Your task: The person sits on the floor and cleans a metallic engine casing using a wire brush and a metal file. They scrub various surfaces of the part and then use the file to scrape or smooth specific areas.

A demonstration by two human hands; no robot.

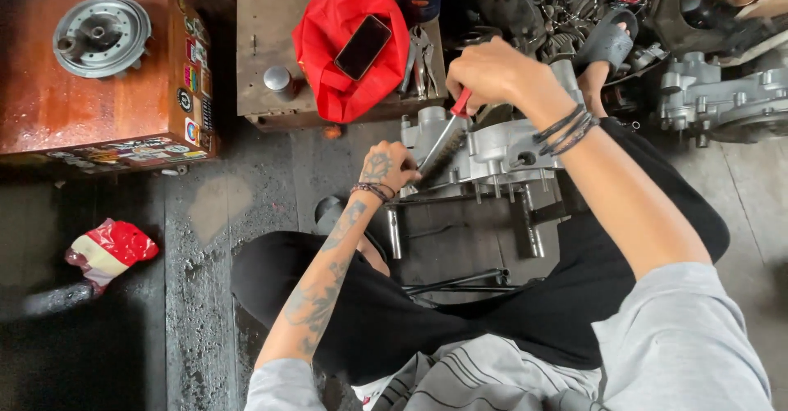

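- Scrubbing is the step in hand, seen from the head view: the right hand [492,73] is closed around the red handle of a wire brush [447,136], whose bristle end lies against the grey cast-metal engine casing [484,152].
- The casing sits on the dark concrete floor [197,296] between the person's knees, just in front of a low wooden table [263,42].
- The left hand [387,167], fingers curled, presses on the casing's left edge beside the brush tip; whether it grips a part or merely steadies the casing cannot be told.
- On the table lie a red cloth [336,91] with a black phone [363,47] on top, and pliers [421,62] just beside it.
- A round grey metal hub [101,35] rests on a brown wooden box [49,107] well apart to the left; a red-and-white wrapper [111,251] lies on the floor.
- Judgement: the next stroke seems to call for firm bracing by the left hand and short strokes along the casing's edge.
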